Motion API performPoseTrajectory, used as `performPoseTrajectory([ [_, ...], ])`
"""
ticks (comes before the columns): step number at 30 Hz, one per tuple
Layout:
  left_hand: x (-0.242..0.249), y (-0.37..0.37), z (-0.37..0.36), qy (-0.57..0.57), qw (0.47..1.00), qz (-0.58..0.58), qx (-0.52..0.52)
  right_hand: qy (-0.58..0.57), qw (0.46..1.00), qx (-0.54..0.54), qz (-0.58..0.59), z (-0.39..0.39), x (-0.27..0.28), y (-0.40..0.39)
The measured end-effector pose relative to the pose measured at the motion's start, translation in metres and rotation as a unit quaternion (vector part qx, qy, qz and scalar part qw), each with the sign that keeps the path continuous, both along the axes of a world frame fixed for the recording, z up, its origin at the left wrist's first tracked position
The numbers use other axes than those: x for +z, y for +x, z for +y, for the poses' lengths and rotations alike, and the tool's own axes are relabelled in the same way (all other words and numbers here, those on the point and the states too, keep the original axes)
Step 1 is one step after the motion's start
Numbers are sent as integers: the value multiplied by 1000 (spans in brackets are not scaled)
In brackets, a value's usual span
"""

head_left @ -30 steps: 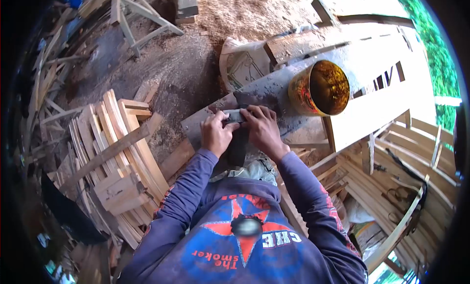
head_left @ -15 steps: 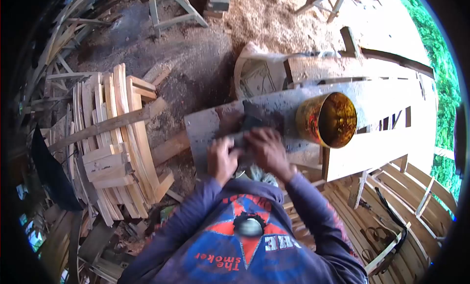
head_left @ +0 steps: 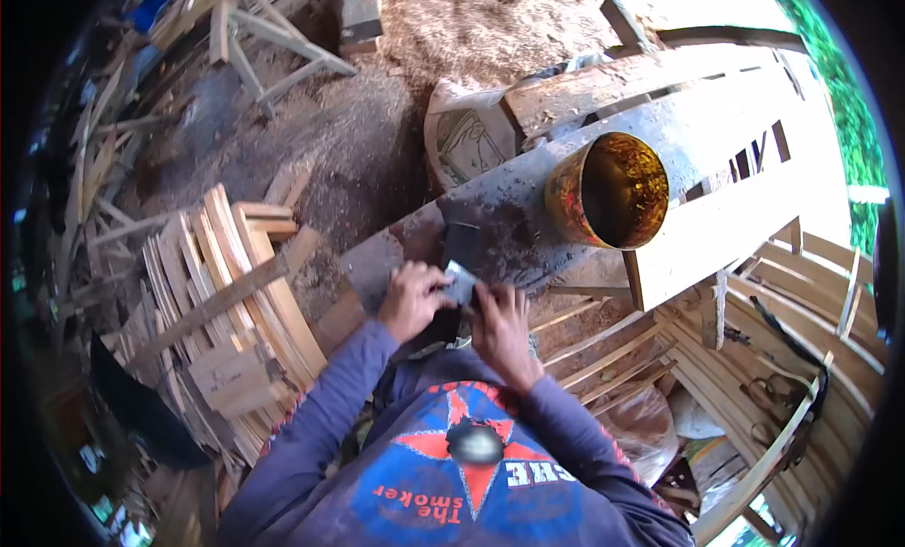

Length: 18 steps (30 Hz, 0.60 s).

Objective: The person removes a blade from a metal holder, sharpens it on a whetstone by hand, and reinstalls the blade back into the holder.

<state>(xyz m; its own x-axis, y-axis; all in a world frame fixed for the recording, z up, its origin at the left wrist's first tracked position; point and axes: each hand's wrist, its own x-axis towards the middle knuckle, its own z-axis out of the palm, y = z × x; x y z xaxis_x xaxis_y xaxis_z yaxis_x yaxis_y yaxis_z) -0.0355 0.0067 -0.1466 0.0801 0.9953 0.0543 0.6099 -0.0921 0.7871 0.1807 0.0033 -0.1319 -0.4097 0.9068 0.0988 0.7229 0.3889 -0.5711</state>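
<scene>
A small flat grey metal blade (head_left: 460,283) is held between my two hands in front of my body. My left hand (head_left: 413,297) is closed, its fingers pinching the blade's left side. On the other side, my right hand (head_left: 502,330) grips the blade's right edge with thumb and fingers. Just beyond them a dark rectangular block (head_left: 461,240), which looks like a sharpening stone, lies on the wet, stained plank (head_left: 377,255). An open gold-coloured tin can (head_left: 580,198) stands on the plank to the right of the block.
Stacked wooden slats (head_left: 226,264) lie to the left, with a board across them. A whitish sack (head_left: 462,141) sits behind the plank. Curved boards of a wooden frame (head_left: 801,377) fill the right side. Wooden trestles (head_left: 273,52) stand on the shavings-covered ground at the back.
My hands have moved back toward my body, off the dark block, and now hold the blade up between them. The view has shifted and turned.
</scene>
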Motion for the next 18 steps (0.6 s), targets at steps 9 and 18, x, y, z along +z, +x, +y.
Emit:
performPoseTrajectory([
  [9,3,-22,23,-114,988,19,-107,-27,992,-121,18,-26,17,-30],
  [18,47,-31,111,22,995,37,-91,41,979,-173,95,52,40,-49],
])
